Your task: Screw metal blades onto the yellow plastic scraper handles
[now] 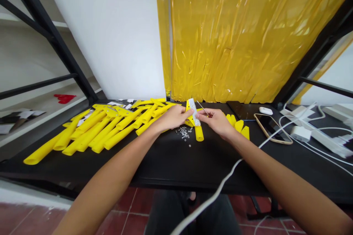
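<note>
A yellow T-shaped plastic handle [199, 134] lies in front of me, its round hollow end toward me and a whitish strip [193, 112] across its head. My left hand [176, 116] is closed on the left side of that head. From the right, my right hand [213, 120] pinches a tool with a thin metal shaft [202, 108], perhaps a screwdriver; its fingertips also touch the strip. The tool's grip is hidden in the palm. Small loose screws and nuts [184, 132] are scattered on the black tabletop [165, 165] just below my left hand.
Many similar yellow handles [93, 132] are piled on the left. Further yellow pieces [242, 128] lie beside my right wrist. A phone [273, 128], a white earbud case [265, 110] and power strips [325, 132] occupy the right. A white cable [220, 187] crosses over my right forearm.
</note>
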Demonstrator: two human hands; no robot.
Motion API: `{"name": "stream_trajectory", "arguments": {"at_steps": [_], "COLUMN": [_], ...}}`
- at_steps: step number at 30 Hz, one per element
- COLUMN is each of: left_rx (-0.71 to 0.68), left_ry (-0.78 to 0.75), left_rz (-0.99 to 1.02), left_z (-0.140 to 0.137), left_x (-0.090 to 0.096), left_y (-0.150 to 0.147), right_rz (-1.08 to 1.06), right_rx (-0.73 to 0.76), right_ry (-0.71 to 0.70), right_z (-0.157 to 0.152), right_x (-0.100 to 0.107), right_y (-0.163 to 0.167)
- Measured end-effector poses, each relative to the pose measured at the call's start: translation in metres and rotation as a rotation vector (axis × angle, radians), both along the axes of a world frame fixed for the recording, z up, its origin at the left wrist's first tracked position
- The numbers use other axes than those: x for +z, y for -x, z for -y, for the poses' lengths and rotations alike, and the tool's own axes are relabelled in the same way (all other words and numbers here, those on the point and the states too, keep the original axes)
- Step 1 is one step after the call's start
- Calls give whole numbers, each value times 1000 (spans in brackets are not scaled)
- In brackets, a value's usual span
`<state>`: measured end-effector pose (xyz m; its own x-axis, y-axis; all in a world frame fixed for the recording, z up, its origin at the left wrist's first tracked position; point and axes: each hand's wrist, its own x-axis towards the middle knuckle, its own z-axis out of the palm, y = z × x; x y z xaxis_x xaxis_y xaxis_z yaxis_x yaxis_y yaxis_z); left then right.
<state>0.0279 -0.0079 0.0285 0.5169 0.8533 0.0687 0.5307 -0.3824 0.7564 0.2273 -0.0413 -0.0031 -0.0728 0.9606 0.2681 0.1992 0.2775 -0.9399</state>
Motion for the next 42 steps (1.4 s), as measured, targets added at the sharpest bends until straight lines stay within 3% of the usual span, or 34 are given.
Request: {"name": "stream_trajectory", "arguments": {"at_steps": [4,7,10,13,21,29,34,36,38,40,42], "left_rx": [21,76,88,64,3,-29,-30,-33,-30,-29,-37], "left_ry": [58,123,173,196,162,167,162,163,166,173,181], "left_rz": [-7,-5,-11,-20,-51,-39,-43,-36,-34,-30,-16], "left_z": [-4,-5,-6,-6,-9,-9,-7,-7,-8,-6,-4], "left_x": [5,9,10,8,0,-1,1,-1,-3,-4,-4], "left_y": [11,17,19,19,22,19,19,19,18,17,15], "right_rz": [100,439,886,1071,1219,1075,942,713,349,69,-49], "right_rx": [-298,-513,-514,-416,-544,-436,-445,-376,-251,-123,-37], "right_ry": [-125,-169,68,317,478,432,303,187,88,90,76], "right_z": [-14,-26,-34,-36,-34,-46,-44,-37,-27,-17,-9], "right_x": [8,16,16,9,7,-6,-2,5,12,15,13], "right_y": [-32,-81,-124,-138,-108,-121,-129,-119,-98,-69,-41]}}
